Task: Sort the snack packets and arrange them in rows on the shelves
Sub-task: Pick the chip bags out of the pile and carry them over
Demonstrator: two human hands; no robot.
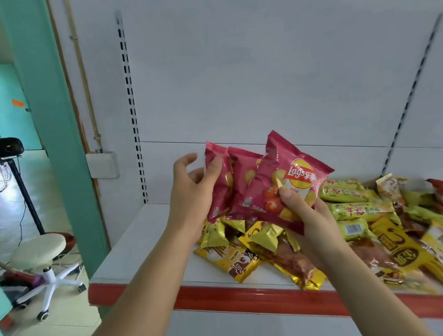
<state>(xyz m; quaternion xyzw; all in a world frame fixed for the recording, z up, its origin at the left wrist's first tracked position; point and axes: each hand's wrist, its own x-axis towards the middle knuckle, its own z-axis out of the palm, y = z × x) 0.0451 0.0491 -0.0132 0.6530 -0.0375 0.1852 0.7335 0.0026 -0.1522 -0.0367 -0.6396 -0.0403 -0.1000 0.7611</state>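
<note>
The person held three pink crisp packets (266, 188) in a fan above the white shelf (147, 241), over the left part of the heap of mixed snack packets (376, 225) that covered the middle and right side of the shelf. The right hand (310, 216) pinched the front packet at its lower edge, the thumb pressed on the printed face and the other fingers hidden behind the bag. The left hand (190, 193) was at the leftmost packet; its thumb lay on the front of the bag and the fingers were curled loosely behind it, so I judged this as a light grip and not a firm one. The middle packet seemed to be kept only between its two neighbours, and I could not tell if any finger touched it. This was the first risk, in my opinion: if the hands moved apart, the middle packet could slide out and fall back into the heap or over the red front edge (250, 297) of the shelf. The bags were full of air and smooth, so a small pinch at one corner could also slip. Another risk was the place for the row: the free part of the shelf was on the left, just beside yellow packets (232, 256), and the pink bags, when stood upright, could tip over or mix again with the unsorted ones.
</note>
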